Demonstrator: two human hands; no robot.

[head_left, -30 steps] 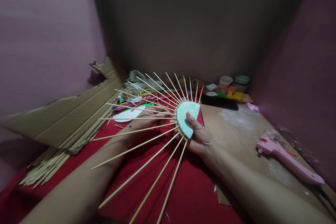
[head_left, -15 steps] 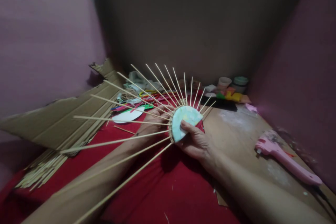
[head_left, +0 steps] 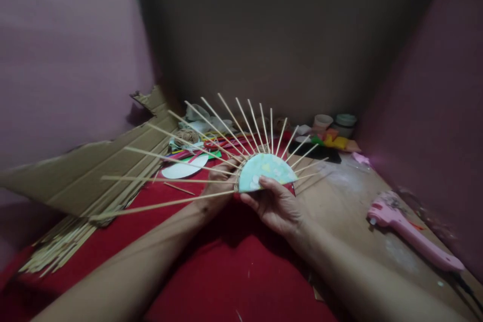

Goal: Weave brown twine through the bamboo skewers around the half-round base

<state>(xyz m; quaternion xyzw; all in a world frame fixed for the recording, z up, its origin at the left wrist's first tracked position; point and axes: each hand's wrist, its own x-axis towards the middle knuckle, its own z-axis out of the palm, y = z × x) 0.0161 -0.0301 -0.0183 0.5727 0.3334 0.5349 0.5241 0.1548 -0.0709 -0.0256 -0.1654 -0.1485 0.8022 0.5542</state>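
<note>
Since a second ago the fan-shaped piece has turned clockwise: its straight edge, then slanting steeply down to the left, now lies nearly level, and the sticks that reached toward the camera have swung up and away to the left. The right hand (head_left: 277, 204) has its grip clenched on the pale blue half-disc (head_left: 266, 171), thumb laid across the lower front edge and fingers curled underneath. The left hand (head_left: 219, 183) sits just left of that grip, behind the sticks and partly hidden by them; it touches the piece at the disc's left corner, but whether it is closed on it cannot be told. The thin wooden sticks (head_left: 211, 136) spread out from the disc's curved edge, above and to the left of the grip. The piece is held in the air over the red cloth (head_left: 226, 271), which lies below the grip. Well to the right of the grip a pink glue gun (head_left: 409, 234) rests on the bare wooden surface (head_left: 350, 196). Far to the left lie a torn sheet of cardboard (head_left: 94, 171) and a bundle of loose sticks (head_left: 56, 246); beyond the grip sits a clutter of small craft supplies (head_left: 328, 136).
</note>
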